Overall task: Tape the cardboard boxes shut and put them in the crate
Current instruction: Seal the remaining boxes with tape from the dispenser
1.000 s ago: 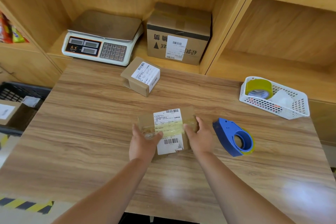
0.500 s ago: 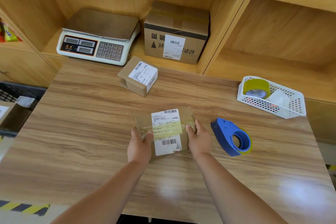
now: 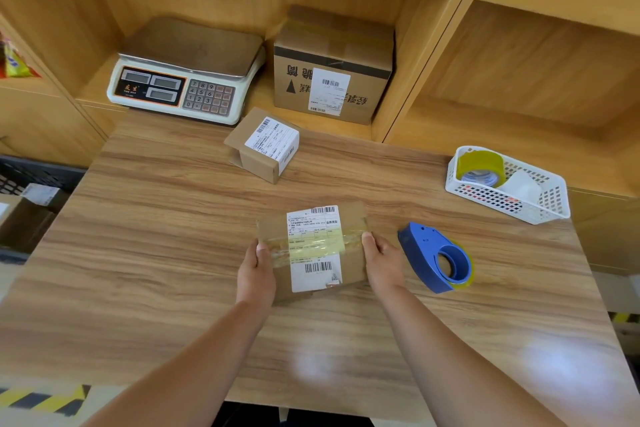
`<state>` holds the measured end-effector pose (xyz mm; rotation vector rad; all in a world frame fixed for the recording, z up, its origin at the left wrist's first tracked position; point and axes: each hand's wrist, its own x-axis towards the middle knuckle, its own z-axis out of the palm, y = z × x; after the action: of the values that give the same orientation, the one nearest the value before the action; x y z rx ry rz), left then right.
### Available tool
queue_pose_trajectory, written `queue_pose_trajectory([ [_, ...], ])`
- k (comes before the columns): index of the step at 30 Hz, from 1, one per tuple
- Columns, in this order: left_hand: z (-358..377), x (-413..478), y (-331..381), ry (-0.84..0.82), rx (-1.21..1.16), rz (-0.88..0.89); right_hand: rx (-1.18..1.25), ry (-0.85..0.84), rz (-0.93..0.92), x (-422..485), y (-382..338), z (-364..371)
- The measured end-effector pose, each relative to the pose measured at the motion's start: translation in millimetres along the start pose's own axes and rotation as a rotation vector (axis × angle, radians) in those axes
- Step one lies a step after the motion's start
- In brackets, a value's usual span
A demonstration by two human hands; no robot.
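A flat cardboard box [image 3: 313, 248] with a white shipping label and a yellowish tape strip across its top lies in the middle of the wooden table [image 3: 156, 253]. My left hand [image 3: 255, 270] grips its left side and my right hand [image 3: 381, 260] grips its right side. A blue tape dispenser [image 3: 438, 258] lies just right of my right hand. A second small labelled box [image 3: 265, 144] sits at the table's far edge. The black crate [image 3: 31, 177] shows at the left edge, with a box inside it.
A white scale [image 3: 187, 80] and a larger brown box [image 3: 332, 69] stand on the shelf behind the table. A white basket [image 3: 509, 184] with tape rolls sits at the far right of the table. Yellow-black floor tape [image 3: 45, 399] is at bottom left.
Both hands slid from the box's top to its left and right sides, thumbs now at the edges. The box stays on the table.
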<state>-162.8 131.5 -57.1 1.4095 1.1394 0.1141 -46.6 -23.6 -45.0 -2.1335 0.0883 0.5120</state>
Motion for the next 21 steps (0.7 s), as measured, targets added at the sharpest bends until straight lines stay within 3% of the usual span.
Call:
queue_pose_trajectory([
  [10, -22, -2, 2, -0.021, 0.064, 0.04, -0.196, 0.0, -0.201, -19, -49, 1],
  [17, -35, 6, 28, 0.023, 0.27, 0.044, -0.557, 0.006, -0.626, -36, -99, -7],
  [21, -43, -1, 56, 0.06, 0.108, 0.197, -0.907, -0.108, -0.738, -51, -110, -1],
])
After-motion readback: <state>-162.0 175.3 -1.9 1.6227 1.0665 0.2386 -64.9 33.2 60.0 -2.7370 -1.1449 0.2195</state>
